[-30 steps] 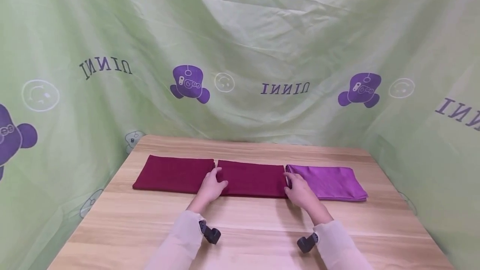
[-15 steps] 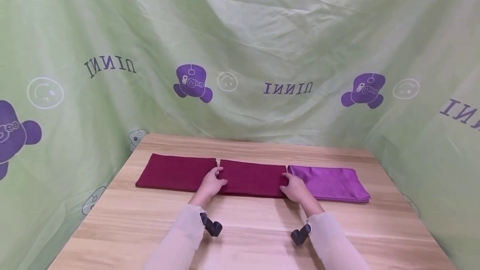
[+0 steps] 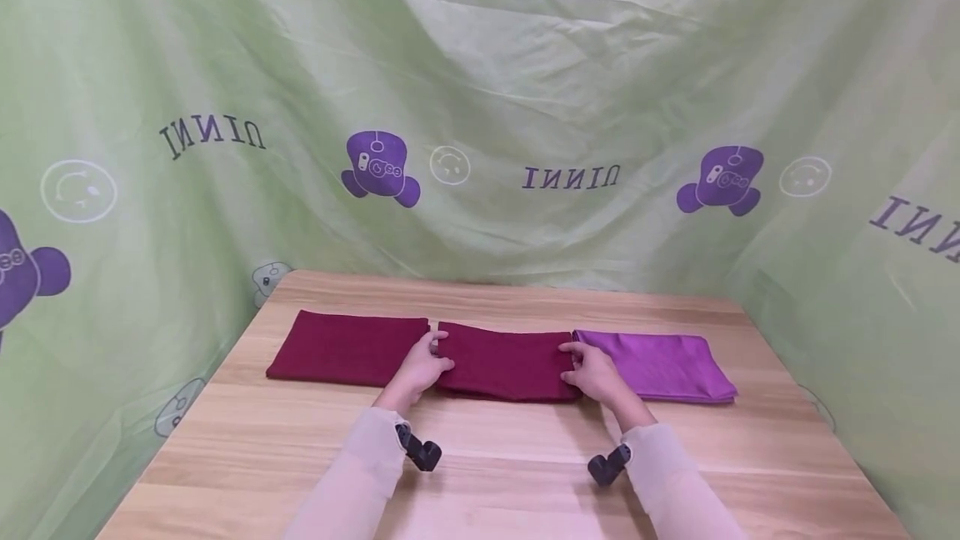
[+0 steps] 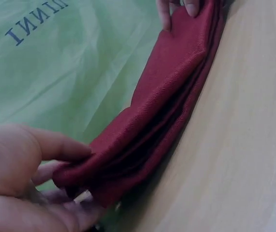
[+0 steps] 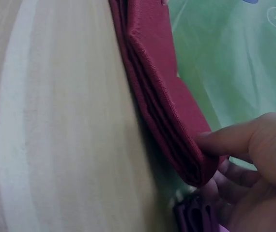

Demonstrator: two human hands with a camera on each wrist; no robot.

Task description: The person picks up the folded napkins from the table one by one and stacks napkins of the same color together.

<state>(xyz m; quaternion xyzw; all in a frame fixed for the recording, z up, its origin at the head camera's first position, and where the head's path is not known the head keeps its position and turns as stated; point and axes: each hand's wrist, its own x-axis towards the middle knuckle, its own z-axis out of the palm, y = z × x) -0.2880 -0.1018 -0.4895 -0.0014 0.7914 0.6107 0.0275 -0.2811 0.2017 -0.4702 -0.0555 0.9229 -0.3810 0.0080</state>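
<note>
Green backdrop cloth (image 3: 525, 90) — purple mirrored lettering, reads "INNIU" as seen, repeated; left wrist view shows same lettering.

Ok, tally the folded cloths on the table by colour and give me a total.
Dark red cloths: 2, the left one lying free and the middle one gripped at its ends by the left hand and right hand.
Purple cloth: 1.
Total: 3.

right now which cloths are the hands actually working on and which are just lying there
In hand: middle dark red cloth, gripped at its ends by the left hand and right hand.
Lying about: left dark red cloth, purple cloth, on the table.
</note>
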